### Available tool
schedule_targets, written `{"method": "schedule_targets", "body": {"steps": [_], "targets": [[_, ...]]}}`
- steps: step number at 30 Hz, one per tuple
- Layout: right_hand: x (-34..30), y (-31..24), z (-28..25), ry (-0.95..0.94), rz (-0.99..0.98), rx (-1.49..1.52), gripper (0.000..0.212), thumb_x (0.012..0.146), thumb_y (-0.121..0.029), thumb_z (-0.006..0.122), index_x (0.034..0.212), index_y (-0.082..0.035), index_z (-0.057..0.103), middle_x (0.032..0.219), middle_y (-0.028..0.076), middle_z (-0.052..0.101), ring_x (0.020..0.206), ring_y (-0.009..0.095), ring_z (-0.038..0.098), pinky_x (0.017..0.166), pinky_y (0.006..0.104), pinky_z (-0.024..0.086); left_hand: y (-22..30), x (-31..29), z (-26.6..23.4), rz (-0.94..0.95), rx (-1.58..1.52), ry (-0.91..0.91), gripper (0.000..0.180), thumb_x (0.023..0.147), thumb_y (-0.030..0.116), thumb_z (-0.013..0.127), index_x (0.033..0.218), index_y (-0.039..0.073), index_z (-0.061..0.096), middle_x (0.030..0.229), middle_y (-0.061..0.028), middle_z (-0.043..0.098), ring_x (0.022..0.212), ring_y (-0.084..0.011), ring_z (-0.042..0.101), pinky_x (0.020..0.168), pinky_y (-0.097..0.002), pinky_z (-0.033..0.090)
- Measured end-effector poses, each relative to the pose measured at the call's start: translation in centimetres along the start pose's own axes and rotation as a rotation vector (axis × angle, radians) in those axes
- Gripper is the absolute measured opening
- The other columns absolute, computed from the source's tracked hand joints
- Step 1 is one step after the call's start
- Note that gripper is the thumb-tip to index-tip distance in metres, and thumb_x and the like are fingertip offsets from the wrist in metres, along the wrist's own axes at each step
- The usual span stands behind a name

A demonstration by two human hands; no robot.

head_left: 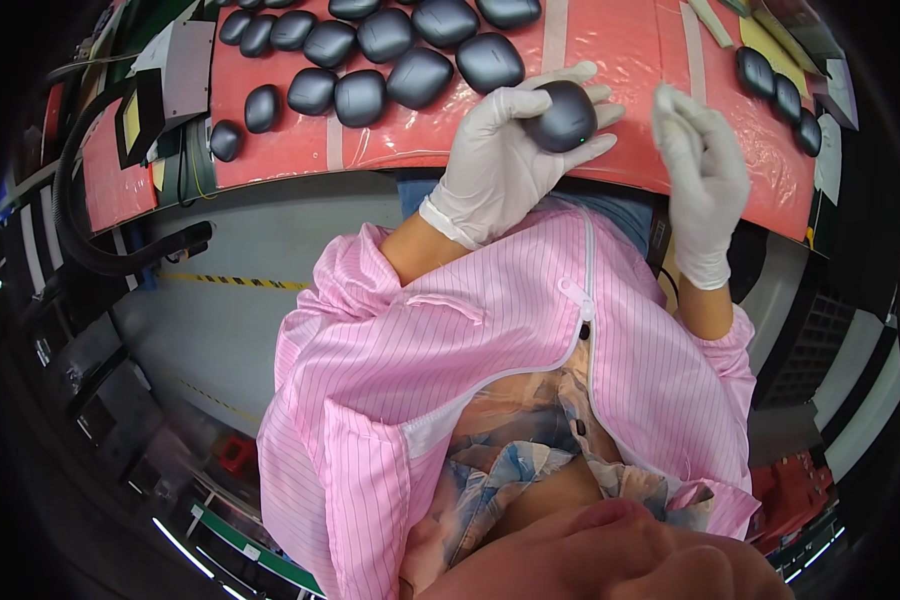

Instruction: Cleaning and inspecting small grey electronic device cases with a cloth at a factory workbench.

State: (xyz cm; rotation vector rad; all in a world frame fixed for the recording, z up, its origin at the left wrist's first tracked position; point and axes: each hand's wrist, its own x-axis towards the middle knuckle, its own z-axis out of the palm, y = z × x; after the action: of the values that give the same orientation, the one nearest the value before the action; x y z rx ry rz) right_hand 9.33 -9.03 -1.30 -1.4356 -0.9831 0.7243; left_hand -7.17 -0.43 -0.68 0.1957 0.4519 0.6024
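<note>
My left hand (515,150), in a white glove, holds a dark grey earbud charging case (562,117) over the table's near edge. The thumb presses on its left side and the other fingers support it from beneath and behind. A small green light glows on the case's near edge. To the right of it, apart from the case, is my gloved right hand (702,160). Its fingers are curled and pressed together; whatever is between them, if anything, is hidden. Several similar cases (360,98) lie in loose rows on the table, beyond and left of my left hand.
A red-pink mat (270,170) with pale tape strips covers the table. Three more dark cases (755,72) sit at its right side. On the left stand a grey box-like device (185,70) and a black flexible hose (90,255). Yellow-black tape (235,281) marks the floor.
</note>
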Motion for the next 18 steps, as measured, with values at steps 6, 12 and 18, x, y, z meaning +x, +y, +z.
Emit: {"method": "schedule_targets", "body": {"steps": [6, 12, 18], "targets": [[-0.5, -0.1, 2.3, -0.069, -0.528, -0.549, 0.035, 0.073, 0.009, 0.066, 0.104, -0.008, 0.072, 0.081, 0.004, 0.058, 0.063, 0.017, 0.048, 0.058, 0.0273, 0.040, -0.7, 0.0, 0.4, 0.061, 0.145, -0.013, 0.040, 0.097, 0.020, 0.041, 0.128, -0.004, 0.046, 0.122, -0.0178, 0.056, 0.118, -0.0271, 0.054, 0.105, -0.0399, 0.041], [-0.2, 0.9, 1.5, -0.033, -0.385, -0.457, 0.036, 0.077, 0.011, 0.063, 0.108, -0.005, 0.070, 0.080, 0.005, 0.058, 0.067, 0.014, 0.051, 0.058, 0.0247, 0.041, -1.0, 0.3, -0.1, -0.043, -0.025, 0.036, 0.040, 0.098, 0.025, 0.041, 0.124, -0.005, 0.048, 0.121, -0.0158, 0.058, 0.115, -0.0258, 0.055, 0.103, -0.0405, 0.044], [-1.0, 0.5, 2.9, -0.155, -0.623, -0.545, 0.040, 0.071, 0.006, 0.064, 0.109, -0.008, 0.070, 0.076, 0.006, 0.057, 0.071, 0.022, 0.056, 0.062, 0.0338, 0.046, -1.5, 0.4, -2.3, -0.297, -0.363, -0.148, 0.044, 0.097, 0.034, 0.041, 0.120, -0.002, 0.053, 0.127, -0.0144, 0.056, 0.116, -0.0254, 0.056, 0.105, -0.0404, 0.042]]}}
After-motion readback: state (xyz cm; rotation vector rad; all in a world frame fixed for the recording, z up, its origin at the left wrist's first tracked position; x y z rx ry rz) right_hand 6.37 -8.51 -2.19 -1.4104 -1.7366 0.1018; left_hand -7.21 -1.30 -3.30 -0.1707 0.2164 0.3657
